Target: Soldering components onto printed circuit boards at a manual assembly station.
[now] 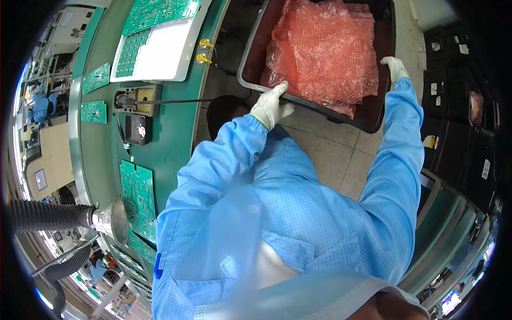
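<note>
A dark plastic bin [256, 56] is in front of me at the upper middle, partly cut off by the top edge. Pink bubble wrap [328, 50] lies bunched inside it, hiding most of the bin's bottom. My left hand [271, 105], in a white glove, is closed on the bin's near left rim, thumb on top and fingers curled below. At the bin's right side, my gloved right hand [394, 69] has its fingers hooked on the edge. What lies under the bubble wrap, if anything, cannot be seen.
To my left runs a green workbench [176, 125] with a white tray [162, 56], circuit boards [137, 192], a soldering iron stand [144, 101] and a small black box [138, 130]. A fume duct [50, 216] reaches over the bench. Black bins [453, 112] stand stacked at right.
</note>
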Demonstrator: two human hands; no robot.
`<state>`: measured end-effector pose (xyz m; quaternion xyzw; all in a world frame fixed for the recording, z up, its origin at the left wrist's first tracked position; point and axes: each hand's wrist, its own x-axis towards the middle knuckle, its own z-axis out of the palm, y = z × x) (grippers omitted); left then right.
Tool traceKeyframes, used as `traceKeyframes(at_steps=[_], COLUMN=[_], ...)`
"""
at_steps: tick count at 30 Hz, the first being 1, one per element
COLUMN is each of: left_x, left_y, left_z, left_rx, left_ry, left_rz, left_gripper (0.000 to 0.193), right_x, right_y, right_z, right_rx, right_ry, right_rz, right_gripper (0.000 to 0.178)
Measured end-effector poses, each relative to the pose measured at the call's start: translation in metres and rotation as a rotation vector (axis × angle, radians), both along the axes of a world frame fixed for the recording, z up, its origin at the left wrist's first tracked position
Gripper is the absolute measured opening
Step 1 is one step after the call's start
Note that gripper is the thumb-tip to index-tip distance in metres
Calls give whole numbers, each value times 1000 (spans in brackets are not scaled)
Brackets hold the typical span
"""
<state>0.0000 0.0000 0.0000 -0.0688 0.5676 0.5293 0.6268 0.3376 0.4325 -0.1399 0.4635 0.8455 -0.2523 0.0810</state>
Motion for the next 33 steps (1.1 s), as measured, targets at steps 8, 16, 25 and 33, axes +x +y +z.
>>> traceKeyframes(at_steps=[8,16,25,33], left_x=[7,119,190,233], left_y=[-37,-59,-90,-53], left_z=[3,56,-4,-64], left_rx=[78,138,650,55], left_ry=[53,186,743,-80], left_rz=[-138,-682,-1601,-1256], left_gripper=[29,37,57,59], right_x=[54,273,397,408], right_y=[-121,-364,-504,-540], right_z=[93,164,149,46], right_rx=[535,52,166,-108], right_ry=[67,487,122,398], right_rz=[293,-1152,-1181,-1560], right_gripper=[15,29,26,22])
